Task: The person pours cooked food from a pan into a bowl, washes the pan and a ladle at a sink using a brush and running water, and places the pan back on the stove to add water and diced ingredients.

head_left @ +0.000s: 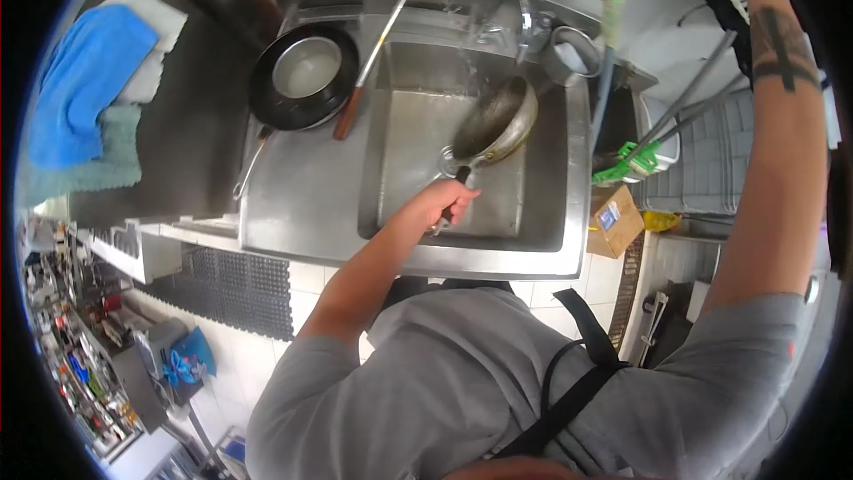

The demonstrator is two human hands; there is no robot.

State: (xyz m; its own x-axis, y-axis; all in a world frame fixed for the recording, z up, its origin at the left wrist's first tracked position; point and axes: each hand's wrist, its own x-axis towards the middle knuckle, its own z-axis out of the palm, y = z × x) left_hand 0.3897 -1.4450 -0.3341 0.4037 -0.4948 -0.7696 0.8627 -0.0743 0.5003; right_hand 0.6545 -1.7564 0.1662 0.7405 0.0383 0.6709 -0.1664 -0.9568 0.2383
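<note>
My left hand (pixel 449 202) is closed around the dark handle of a frying pan (pixel 498 120). The pan is tilted on its side over the basin of a steel sink (pixel 480 260), its inside stained brown. Whether its rim touches the basin floor, I cannot tell. My right arm (pixel 786 151) stretches up along the right side, and its hand lies beyond the top edge of the view. Behind the pan stands a faucet (pixel 524 27), with a small metal pot (pixel 570 55) at the sink's back right corner.
Left of the basin, a black pan (pixel 262 93) holds a metal bowl (pixel 306 68). A long ladle (pixel 375 52) lies beside it. Blue cloth (pixel 89 80) hangs at far left. A hose (pixel 609 62), green-ended tools (pixel 635 160) and a cardboard box (pixel 616 222) stand at right.
</note>
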